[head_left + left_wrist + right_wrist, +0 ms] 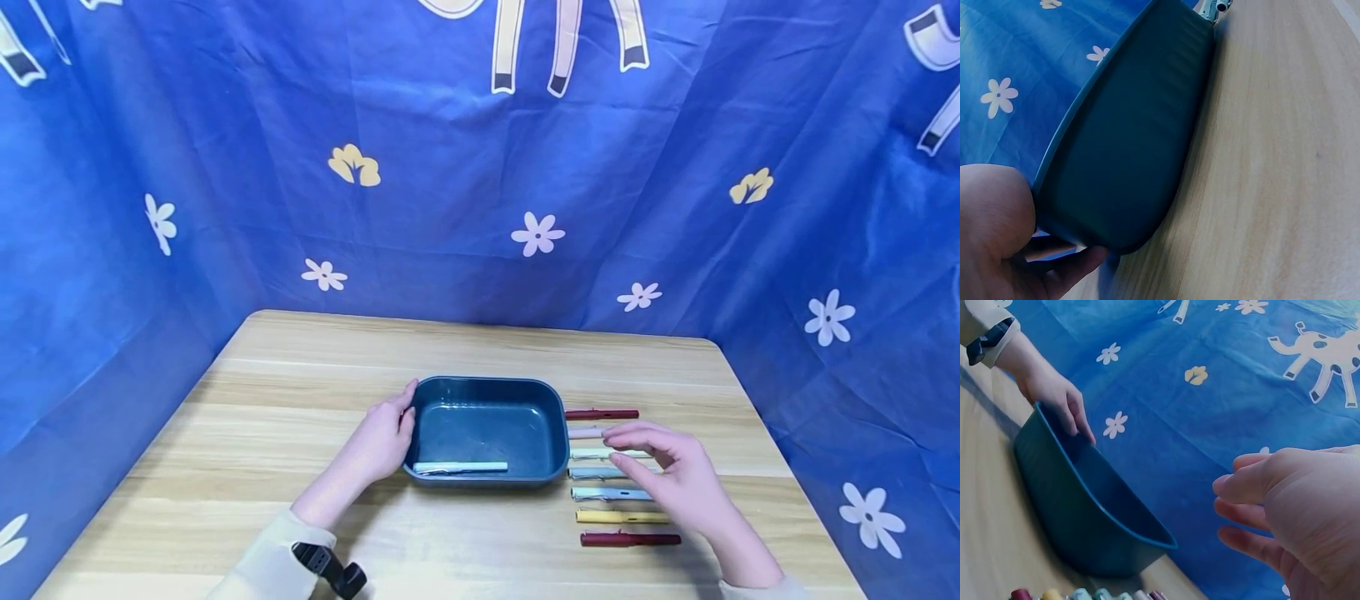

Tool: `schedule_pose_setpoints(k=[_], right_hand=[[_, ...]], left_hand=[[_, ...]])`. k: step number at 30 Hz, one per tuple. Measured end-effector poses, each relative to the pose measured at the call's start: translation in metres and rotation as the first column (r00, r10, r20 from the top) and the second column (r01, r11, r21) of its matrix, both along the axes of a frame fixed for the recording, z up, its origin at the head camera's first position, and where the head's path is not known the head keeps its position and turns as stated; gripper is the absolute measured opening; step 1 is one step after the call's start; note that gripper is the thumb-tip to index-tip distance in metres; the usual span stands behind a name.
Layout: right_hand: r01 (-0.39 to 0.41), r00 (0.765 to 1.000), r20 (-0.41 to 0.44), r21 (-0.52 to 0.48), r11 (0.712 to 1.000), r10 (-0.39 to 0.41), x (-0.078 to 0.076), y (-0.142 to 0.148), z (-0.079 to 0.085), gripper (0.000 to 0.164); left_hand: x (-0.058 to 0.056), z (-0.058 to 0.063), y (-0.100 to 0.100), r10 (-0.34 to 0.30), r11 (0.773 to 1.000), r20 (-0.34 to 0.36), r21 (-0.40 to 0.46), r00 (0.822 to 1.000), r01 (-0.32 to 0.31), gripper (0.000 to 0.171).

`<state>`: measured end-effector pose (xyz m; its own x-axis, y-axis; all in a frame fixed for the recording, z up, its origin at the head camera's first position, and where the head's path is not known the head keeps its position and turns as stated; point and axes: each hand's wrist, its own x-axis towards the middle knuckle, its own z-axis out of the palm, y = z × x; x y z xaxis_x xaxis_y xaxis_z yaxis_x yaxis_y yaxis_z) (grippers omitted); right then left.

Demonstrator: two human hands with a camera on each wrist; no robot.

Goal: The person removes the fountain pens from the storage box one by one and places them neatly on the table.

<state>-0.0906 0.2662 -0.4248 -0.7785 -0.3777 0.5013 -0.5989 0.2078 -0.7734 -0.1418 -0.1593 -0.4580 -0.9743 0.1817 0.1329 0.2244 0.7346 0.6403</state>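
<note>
A dark teal rectangular bin (487, 479) stands on the table. My left hand (386, 435) grips the bin's left end, and in the right wrist view the left hand (1054, 394) reaches over the rim. Inside lies one pale turquoise pen (461, 467) along the near wall. Right of the bin, several capped pens lie in a column, among them a dark red pen (630, 539), a yellow pen (622, 517) and a light blue pen (611, 494). Over the middle of this column hovers my right hand (671, 467), thumb and fingers apart, holding nothing.
The light wood table (300, 358) has a rounded far edge. Blue patterned cloth (450, 250) hangs behind it and along both sides. A black strap (326, 567) circles the left sleeve.
</note>
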Motion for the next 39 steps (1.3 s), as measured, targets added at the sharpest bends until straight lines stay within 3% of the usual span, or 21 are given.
schedule_pose_setpoints(k=[16, 25, 39], right_hand=[[-0.077, 0.993, 0.084, -0.021, 0.997, 0.078, -0.032, -0.041, 0.009, 0.026], [-0.143, 0.975, 0.171, -0.004, 0.990, 0.142, -0.051, -0.078, -0.001, 0.020], [-0.250, 0.955, 0.198, 0.128, 0.960, 0.222, -0.072, -0.137, -0.021, 0.018]], left_hand=[[0.001, 0.001, 0.001, 0.006, 1.000, 0.015, -0.005, 1.000, -0.006, 0.053], [0.001, 0.000, 0.001, 0.013, 1.000, 0.017, 0.003, 1.000, -0.013, 0.053], [-0.001, -0.001, 0.001, 0.015, 1.000, 0.020, -0.003, 1.000, -0.015, 0.053]])
